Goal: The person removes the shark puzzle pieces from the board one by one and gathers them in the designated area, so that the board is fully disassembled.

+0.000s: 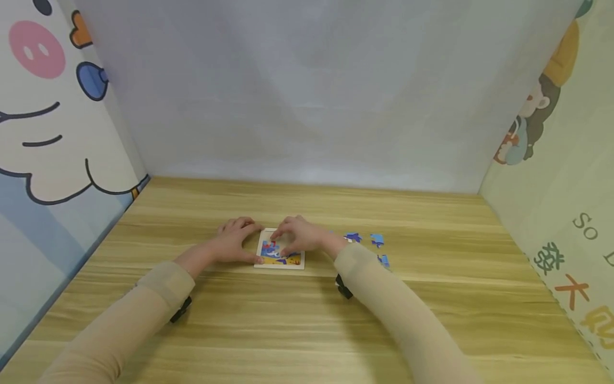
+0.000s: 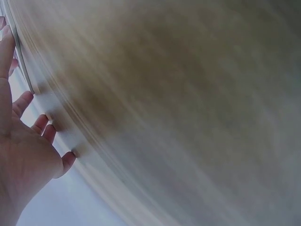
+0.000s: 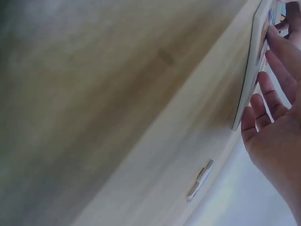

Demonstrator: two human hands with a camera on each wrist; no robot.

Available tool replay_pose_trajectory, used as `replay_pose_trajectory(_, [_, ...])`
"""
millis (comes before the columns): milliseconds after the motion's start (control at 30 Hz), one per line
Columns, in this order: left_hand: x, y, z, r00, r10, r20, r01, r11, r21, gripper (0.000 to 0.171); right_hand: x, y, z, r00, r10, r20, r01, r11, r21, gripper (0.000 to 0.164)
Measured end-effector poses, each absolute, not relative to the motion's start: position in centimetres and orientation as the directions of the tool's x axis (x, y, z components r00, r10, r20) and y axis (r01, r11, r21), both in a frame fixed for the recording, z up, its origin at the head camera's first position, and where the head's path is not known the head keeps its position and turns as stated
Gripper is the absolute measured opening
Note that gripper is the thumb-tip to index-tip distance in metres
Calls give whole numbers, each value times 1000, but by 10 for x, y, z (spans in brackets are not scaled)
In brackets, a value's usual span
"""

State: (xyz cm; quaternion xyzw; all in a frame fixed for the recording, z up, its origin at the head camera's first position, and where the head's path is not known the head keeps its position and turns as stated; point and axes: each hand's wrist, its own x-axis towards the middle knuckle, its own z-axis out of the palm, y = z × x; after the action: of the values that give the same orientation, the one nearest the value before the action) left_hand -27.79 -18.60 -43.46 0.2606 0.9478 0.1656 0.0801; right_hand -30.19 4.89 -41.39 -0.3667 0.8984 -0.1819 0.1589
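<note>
A small jigsaw puzzle board (image 1: 280,267) with a pale frame lies on the table, partly filled with a blue, red and yellow picture. My left hand (image 1: 234,241) is at its left side, thumb at the lower left corner and index finger near the upper left one. In the left wrist view the other fingertips of the left hand (image 2: 28,150) rest on the table. Over the board's right part is my right hand (image 1: 303,234), thumb and index finger apart on the puzzle and no piece visibly pinched. That hand (image 3: 277,117) hides some of the picture in the right wrist view.
Loose puzzle pieces lie right of the board: a dark blue one (image 1: 353,237), a light blue one (image 1: 377,240) and another blue one (image 1: 384,260) partly behind the right sleeve. The wooden table (image 1: 268,325) meets a grey backdrop (image 1: 312,106) and printed side panels.
</note>
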Motion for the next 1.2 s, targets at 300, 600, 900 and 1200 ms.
replay_pose_trajectory(300, [-278, -187, -432, -848, 523, -88, 463, 811, 358, 91, -303, 47, -413, -694, -696, -187, -565, 686, -457, 39])
replay_pose_trajectory(600, [-280, -188, -433, -848, 520, -104, 450, 809, 378, 93, -305, 46, -411, -697, -695, -177, -487, 640, -594, 31])
replay_pose_trajectory(900, [-279, -187, -432, -850, 515, -111, 442, 811, 383, 92, -304, 41, -411, -719, -668, -194, -399, 624, -672, 17])
replay_pose_trajectory(1200, [-279, -187, -432, -847, 522, -101, 452, 808, 377, 92, -306, 38, -415, -729, -650, -212, -364, 632, -685, 12])
